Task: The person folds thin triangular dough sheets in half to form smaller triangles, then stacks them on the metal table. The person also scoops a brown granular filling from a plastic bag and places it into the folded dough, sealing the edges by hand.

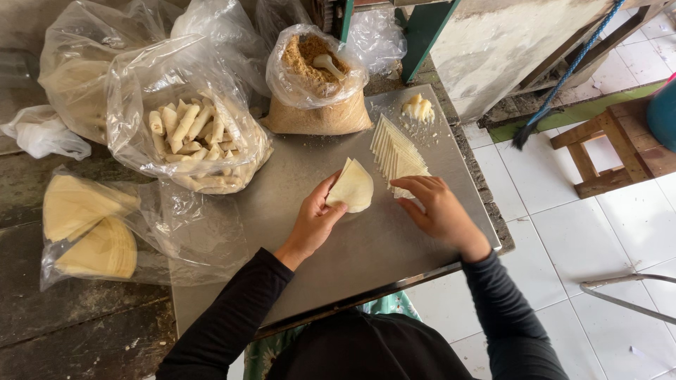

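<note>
Left hand (311, 224) pinches a wrapper (353, 186) beside the stack (396, 156); right hand (438, 210), fingers loosely spread, touches the stack's near edge.

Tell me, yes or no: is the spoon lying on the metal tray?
No, the spoon sits inside the open bag of brown crumbs, not on the metal tray.

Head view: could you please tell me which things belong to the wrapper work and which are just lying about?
In use: left hand holding a wrapper; right hand on fanned wrappers; steel tray; crumb bag; bag of rolls.
Lying about: wooden stool; broom.
</note>
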